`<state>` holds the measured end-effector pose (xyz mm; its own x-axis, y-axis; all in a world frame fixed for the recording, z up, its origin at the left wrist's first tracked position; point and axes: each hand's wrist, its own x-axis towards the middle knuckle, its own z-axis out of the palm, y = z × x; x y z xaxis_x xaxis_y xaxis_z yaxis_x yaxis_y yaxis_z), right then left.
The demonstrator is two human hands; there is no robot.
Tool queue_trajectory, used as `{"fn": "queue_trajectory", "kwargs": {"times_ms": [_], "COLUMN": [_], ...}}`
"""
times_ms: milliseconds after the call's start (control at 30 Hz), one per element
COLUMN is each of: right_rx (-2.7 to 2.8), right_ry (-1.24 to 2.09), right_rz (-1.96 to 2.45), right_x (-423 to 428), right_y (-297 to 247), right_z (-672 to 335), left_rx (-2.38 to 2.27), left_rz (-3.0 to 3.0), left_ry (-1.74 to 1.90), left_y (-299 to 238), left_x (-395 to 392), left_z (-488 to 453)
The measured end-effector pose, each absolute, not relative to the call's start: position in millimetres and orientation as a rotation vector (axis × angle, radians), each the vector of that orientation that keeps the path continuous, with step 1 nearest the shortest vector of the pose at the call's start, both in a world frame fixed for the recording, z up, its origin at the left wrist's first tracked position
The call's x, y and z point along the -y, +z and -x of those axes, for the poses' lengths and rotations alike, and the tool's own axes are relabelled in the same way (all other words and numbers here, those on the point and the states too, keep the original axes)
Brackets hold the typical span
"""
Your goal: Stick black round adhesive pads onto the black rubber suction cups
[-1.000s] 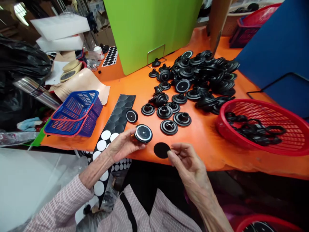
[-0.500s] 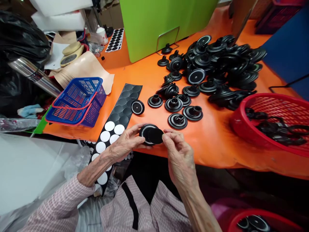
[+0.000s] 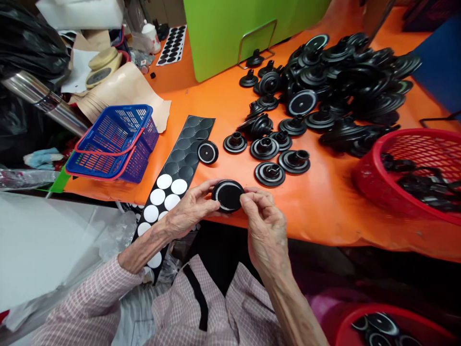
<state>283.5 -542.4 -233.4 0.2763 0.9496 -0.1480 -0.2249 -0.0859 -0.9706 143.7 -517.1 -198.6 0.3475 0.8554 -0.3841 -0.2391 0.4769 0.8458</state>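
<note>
My left hand [image 3: 189, 207] grips a round black plastic disc [image 3: 217, 190] by its left edge, thumb in front. A black round sticker [image 3: 231, 196] lies over the disc's face, inside a pale ring. At the right edge, my right hand [image 3: 265, 222] pinches the sticker's rim between thumb and fingertips. To the left, a sticker sheet [image 3: 183, 155] slants off the table edge, part bare black circles and part white circles. Beside it rests another disc [image 3: 208, 152], face up. Several discs with raised stems, such as one stemmed disc [image 3: 269, 173], stand just beyond my hands.
A large heap of black discs [image 3: 345, 81] covers the back right. A red basket [image 3: 374, 178] of black parts stands at right, a blue basket [image 3: 108, 139] at left. A green board [image 3: 248, 29] rises behind. Another red basket [image 3: 345, 322] with discs sits below the table.
The black sticker has shifted left, from overhanging the disc's right side to covering the middle of its face. My right hand has moved slightly left with it. The camera view has shifted a little.
</note>
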Motion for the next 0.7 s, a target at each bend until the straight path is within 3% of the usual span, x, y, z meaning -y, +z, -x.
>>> {"fn": "queue_trajectory", "kwargs": {"times_ms": [700], "right_rx": [0.97], "right_ry": [0.94], "right_rz": [1.425], "right_x": [538.7], "right_y": [-237.7], "right_z": [-271.1], "left_rx": [-1.007], "left_rz": [-0.691], "left_ry": [0.845], "left_y": [-203.1], "left_x": [518.0], "left_z": [-140.7]}}
